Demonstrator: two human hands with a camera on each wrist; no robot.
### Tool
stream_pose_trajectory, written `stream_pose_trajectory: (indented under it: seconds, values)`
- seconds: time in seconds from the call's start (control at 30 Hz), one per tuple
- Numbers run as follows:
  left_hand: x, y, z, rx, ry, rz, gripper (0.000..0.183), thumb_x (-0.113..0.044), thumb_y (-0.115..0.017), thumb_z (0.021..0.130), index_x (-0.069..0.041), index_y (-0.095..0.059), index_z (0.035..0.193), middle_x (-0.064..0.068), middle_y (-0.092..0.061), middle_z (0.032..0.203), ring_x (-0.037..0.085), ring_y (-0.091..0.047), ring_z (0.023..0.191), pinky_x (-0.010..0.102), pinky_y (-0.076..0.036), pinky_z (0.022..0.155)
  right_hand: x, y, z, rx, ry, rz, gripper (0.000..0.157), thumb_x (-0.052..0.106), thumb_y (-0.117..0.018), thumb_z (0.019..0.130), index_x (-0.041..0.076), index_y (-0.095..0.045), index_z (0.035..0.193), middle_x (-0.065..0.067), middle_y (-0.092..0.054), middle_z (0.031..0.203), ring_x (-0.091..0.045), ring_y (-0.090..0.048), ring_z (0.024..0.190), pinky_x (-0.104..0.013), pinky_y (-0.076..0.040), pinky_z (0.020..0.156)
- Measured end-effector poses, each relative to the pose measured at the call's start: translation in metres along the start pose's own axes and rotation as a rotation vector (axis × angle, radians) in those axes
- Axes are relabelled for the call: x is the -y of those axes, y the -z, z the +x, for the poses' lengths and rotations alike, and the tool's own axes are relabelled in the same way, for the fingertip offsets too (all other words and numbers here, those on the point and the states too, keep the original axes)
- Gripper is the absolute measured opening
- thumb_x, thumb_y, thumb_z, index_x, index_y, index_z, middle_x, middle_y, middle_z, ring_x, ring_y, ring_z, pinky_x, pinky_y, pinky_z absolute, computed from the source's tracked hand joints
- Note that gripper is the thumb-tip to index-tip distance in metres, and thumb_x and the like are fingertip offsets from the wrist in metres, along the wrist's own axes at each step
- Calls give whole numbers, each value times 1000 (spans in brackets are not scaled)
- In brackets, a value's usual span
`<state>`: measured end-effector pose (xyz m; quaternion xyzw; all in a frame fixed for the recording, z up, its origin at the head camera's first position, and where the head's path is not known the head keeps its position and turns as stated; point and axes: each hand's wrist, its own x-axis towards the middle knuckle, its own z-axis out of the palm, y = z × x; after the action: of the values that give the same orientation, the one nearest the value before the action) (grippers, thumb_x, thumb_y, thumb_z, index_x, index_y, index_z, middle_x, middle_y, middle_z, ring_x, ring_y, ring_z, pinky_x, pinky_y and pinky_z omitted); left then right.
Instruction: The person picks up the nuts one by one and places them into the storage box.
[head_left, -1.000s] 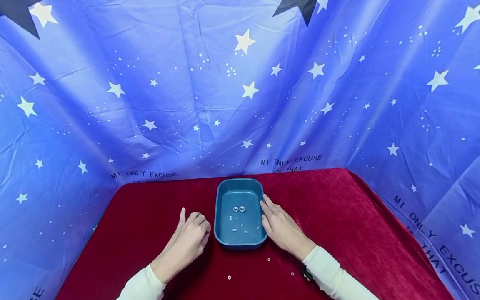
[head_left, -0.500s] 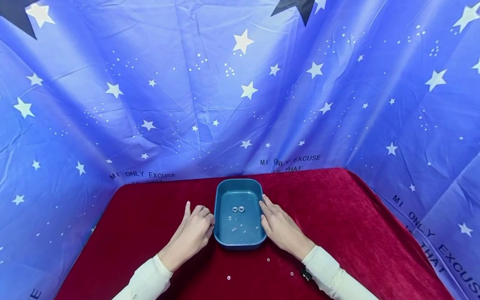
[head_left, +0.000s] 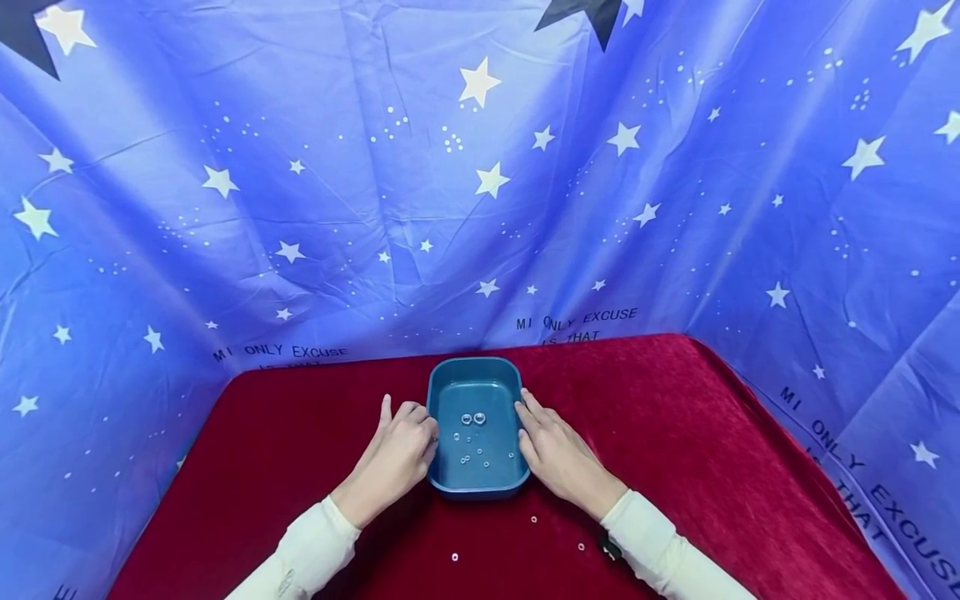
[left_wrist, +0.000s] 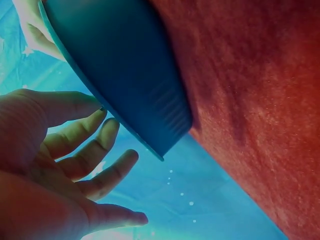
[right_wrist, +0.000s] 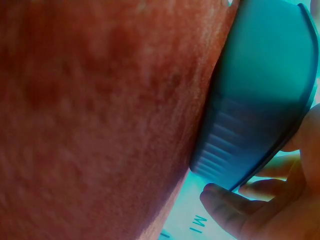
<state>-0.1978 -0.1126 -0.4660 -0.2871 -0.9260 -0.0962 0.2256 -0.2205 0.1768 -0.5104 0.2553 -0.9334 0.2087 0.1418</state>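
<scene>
A blue rectangular tray (head_left: 478,490) holds two larger ring-shaped nuts (head_left: 479,419) and several tiny ones (head_left: 486,464). At its left rim is my left hand (head_left: 397,446). In the left wrist view its thumb and forefinger pinch a small dark piece (left_wrist: 102,108) right at the rim, too small to tell its kind, while the other fingers spread loosely. My right hand (head_left: 561,458) rests against the right rim with its fingers nearly straight and holds nothing. In the right wrist view these fingers (right_wrist: 220,202) show beside the tray's ribbed outer wall (right_wrist: 245,120).
The tray stands on a table covered with red velvet cloth (head_left: 675,433). In front of the tray lie three loose small nuts (head_left: 454,557), two of them towards the right forearm. A blue curtain (head_left: 420,208) with white stars hangs behind the table and on both sides.
My left hand has moved right and slightly away from me, from beside the tray up to its left rim. The right hand has stayed at the right rim.
</scene>
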Motion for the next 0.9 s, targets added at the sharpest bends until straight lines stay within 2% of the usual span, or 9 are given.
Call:
stream_pose_trajectory:
  seconds: [0.2, 0.6, 0.9]
  values:
    - [2, -6, 11, 5, -10, 13, 16, 2, -84, 90, -9, -74, 86, 4, -68, 91, 32, -64, 104, 84, -39, 110, 0, 1, 0, 8, -4, 0, 52, 18, -62, 110, -10, -56, 154, -26, -44, 170, -43, -58, 145, -54, -46, 121]
    - [15, -21, 34, 44, 12, 18, 16, 2, -82, 90, -9, -73, 84, 6, -67, 91, 33, -63, 103, 85, -38, 111, 1, 1, 0, 23, -17, -10, 53, 19, -61, 111, -9, -55, 155, -25, -43, 171, -42, -57, 145, -53, -46, 121]
    - [21, -28, 46, 64, 22, 40, 14, 1, -81, 91, -9, -74, 86, 8, -68, 96, 35, -62, 111, 85, -35, 113, 2, 2, 0, 36, -21, -9, 54, 21, -60, 112, -9, -54, 156, -25, -42, 171, -42, -57, 146, -52, -46, 121]
